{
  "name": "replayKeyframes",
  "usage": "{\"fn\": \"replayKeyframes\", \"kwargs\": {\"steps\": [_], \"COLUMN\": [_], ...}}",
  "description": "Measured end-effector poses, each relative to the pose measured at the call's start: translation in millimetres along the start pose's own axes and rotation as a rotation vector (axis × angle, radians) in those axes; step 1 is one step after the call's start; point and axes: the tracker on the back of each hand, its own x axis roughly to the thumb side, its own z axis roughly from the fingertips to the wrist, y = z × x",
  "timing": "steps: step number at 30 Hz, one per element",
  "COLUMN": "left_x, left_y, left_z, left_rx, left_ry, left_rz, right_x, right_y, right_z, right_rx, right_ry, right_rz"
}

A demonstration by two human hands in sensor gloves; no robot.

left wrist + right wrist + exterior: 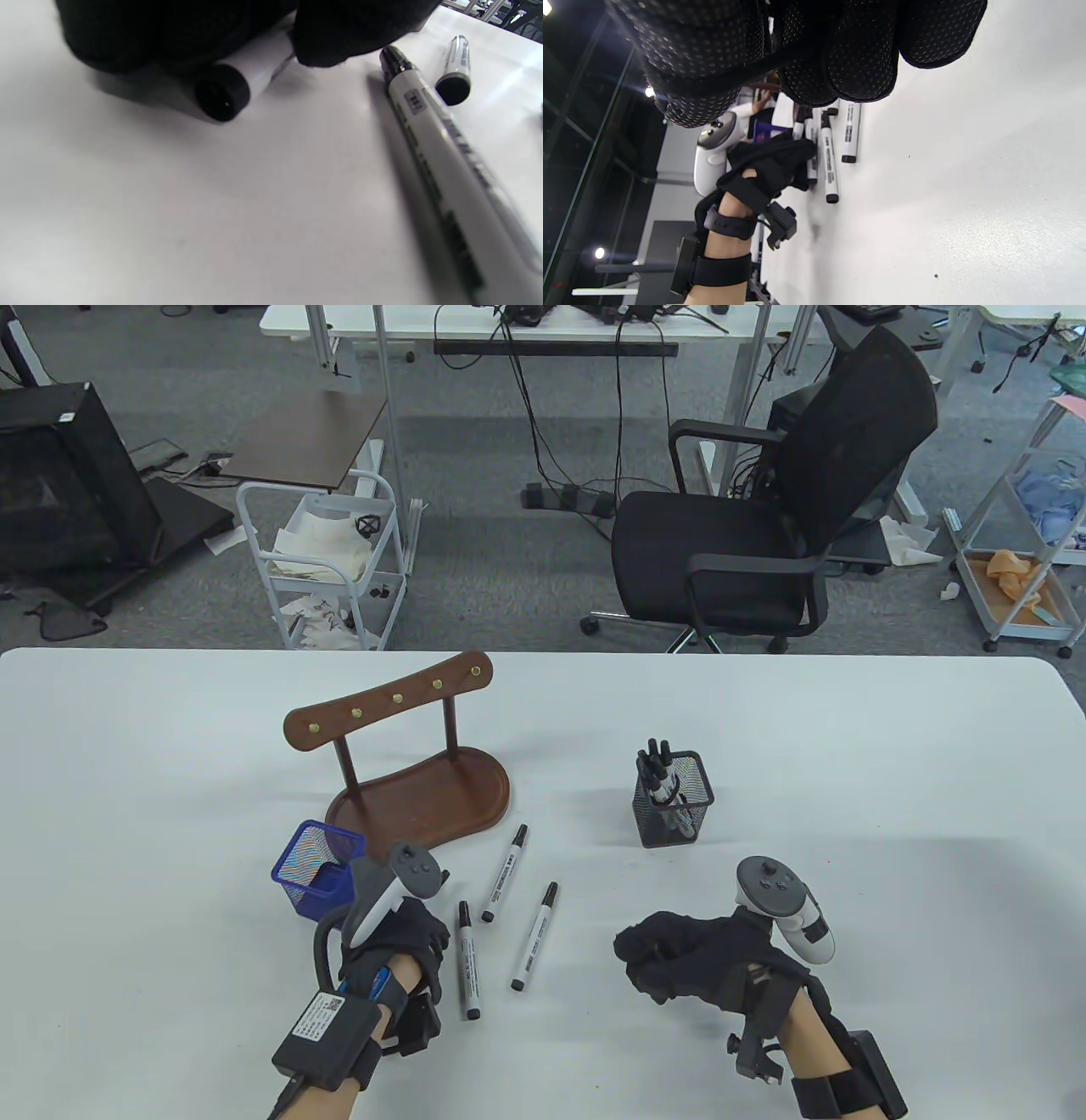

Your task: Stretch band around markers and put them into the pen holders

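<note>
Looking down from the table view, three loose markers lie on the white worktop: the nearest marker beside the left hand, a middle marker and a third marker further right, with the blue pen holder just behind that hand and the black mesh holder already carrying a bundle of markers. The right hand hovers with fingers curled; whether it holds a band cannot be told. In the left wrist view, the left hand's fingers curl over a marker's barrel, so the gathering step seems under way. In the right wrist view, the right hand's fingers are bunched tight, nothing visible between them. Next, probably, the other two markers must be drawn alongside before any band goes round.
</note>
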Motion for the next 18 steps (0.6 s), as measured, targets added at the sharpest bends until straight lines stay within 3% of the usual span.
{"fn": "replayKeyframes", "kwargs": {"steps": [18], "left_x": [2], "left_y": [0], "left_z": [32], "left_rx": [-0.037], "left_ry": [-0.133], "left_rz": [0.200], "right_x": [0], "right_y": [0], "right_z": [0], "right_rx": [0.007], "right_ry": [0.001], "right_rz": [0.004]}}
